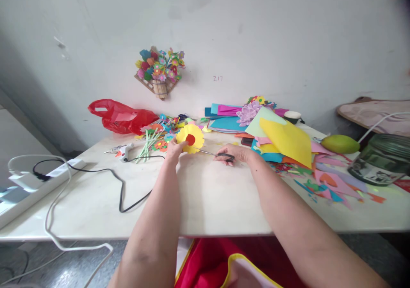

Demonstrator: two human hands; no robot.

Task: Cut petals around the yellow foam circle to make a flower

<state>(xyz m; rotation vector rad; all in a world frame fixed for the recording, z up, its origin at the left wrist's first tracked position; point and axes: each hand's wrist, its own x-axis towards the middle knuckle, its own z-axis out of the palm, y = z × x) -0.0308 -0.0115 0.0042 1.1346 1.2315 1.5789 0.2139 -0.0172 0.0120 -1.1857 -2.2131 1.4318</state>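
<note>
My left hand (175, 149) pinches the left edge of a yellow scalloped flower (196, 132) with a red round centre, held up over the white table. My right hand (236, 153) grips a pair of scissors (226, 155) by the dark handles. Their blades point left and reach the flower's lower right edge; whether they touch it I cannot tell. Behind the flower lie small coloured flower cut-outs (161, 145) and a bundle of pale green sticks (147, 145).
A white glue gun (126, 152) with a black cord lies left, near a power strip (57, 175). A red plastic bag (120, 116) stands at the back. Coloured sheets (288, 141), scraps (329, 185), a green-yellow fruit (340, 144) and a glass jar (381, 160) occupy the right.
</note>
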